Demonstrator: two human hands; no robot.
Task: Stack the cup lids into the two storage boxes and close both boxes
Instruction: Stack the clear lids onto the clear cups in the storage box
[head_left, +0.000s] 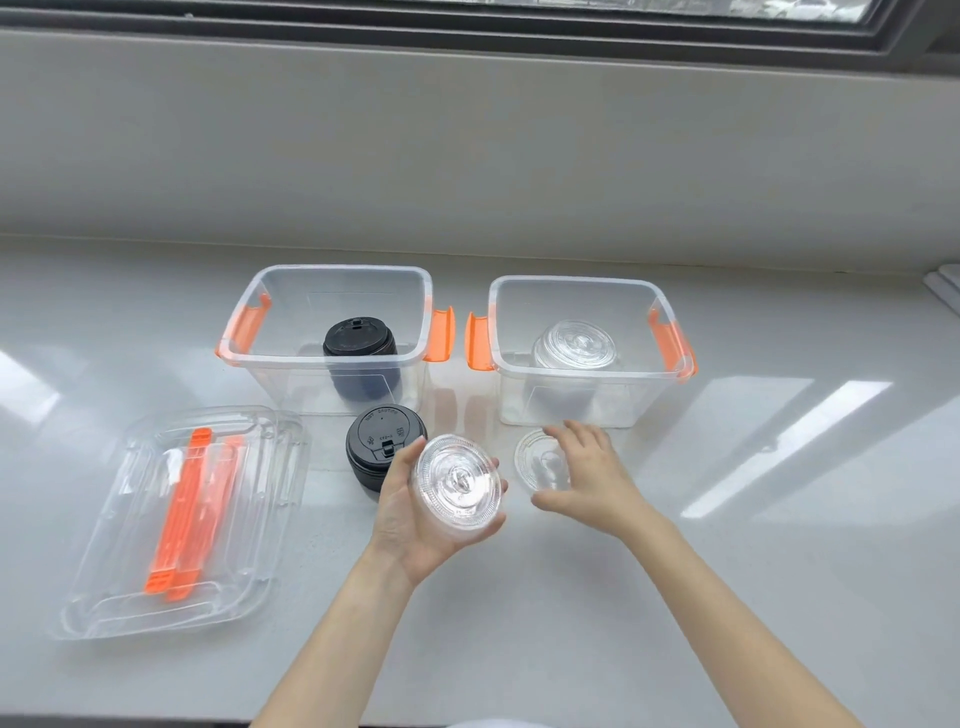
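Two clear storage boxes with orange latches stand open on the counter. The left box (249, 353) holds a stack of black lids (359, 340). The right box (670, 371) holds a stack of clear lids (574, 347). Another stack of black lids (383, 441) stands in front of the left box. My left hand (410, 525) holds a stack of clear lids (457, 480) above the counter. My right hand (592, 478) reaches over a single clear lid (540, 465) lying on the counter, fingers spread around it.
Two clear box covers with orange handles (182, 519) lie stacked at the left of the white counter (519, 623). A grey wall and window frame run behind the boxes. A white object (945, 283) sits at the far right edge.
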